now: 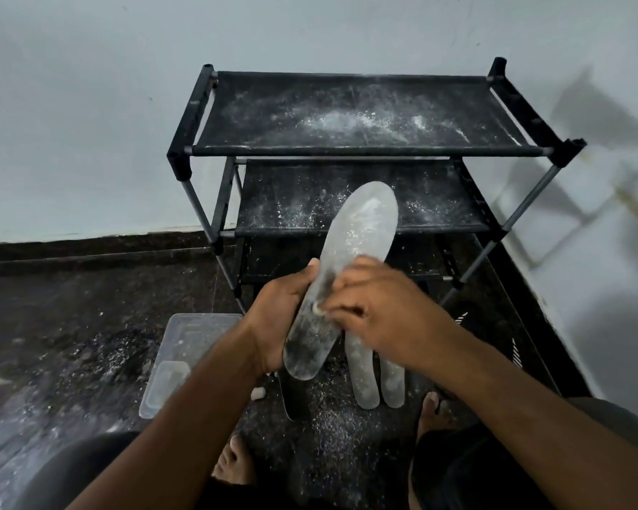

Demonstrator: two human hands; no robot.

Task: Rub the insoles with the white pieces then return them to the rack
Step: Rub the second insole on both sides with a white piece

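Observation:
My left hand (279,318) grips a dusty grey insole (350,252) from its left edge, holding it up in front of the black rack (365,150). My right hand (380,314) pinches a small white piece (316,308) against the insole's middle. Two more whitened insoles (365,377) lie side by side on the dark floor below my right hand. A dark insole (290,399) lies partly hidden under the held one. Another white piece (258,393) sits on the floor near my left wrist.
A clear plastic container (185,347) stands on the floor at left with its lid inside. The rack's fabric shelves and the floor carry white powder. A pale wall stands behind and to the right. My bare feet (234,461) are near the bottom.

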